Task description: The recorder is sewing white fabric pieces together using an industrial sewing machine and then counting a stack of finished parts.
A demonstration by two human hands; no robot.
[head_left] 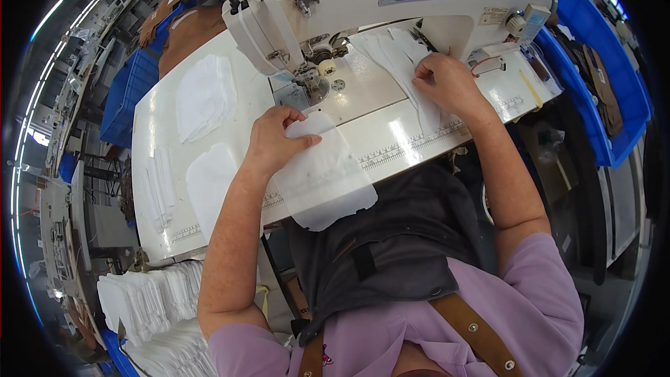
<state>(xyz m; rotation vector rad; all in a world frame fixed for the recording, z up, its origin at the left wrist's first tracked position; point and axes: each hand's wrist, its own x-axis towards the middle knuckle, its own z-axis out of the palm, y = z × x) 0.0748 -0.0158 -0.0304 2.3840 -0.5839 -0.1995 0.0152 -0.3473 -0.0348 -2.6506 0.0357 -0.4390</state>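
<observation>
A white fabric piece [324, 174] with rounded corners lies in front of the needle area and hangs over the table's near edge. My left hand [276, 141] is closed on its upper left part, thumb on top and fingers curled near the presser foot [310, 89]. Right of the needle, several narrow white fabric strips [396, 56] lie under the arm of the white sewing machine [349, 0]. My right hand [447, 82] is over these strips, fingers curled and pinched at their right side. The fingertips partly hide what they grip, which appears to be a strip.
White fabric pieces lie in a stack [206, 98] and a loose pile [209, 181] on the left of the table, beside folded strips [160, 188]. Bundled white pieces [153, 300] sit below left. A blue bin [593, 63] with dark and brown cloth stands at right.
</observation>
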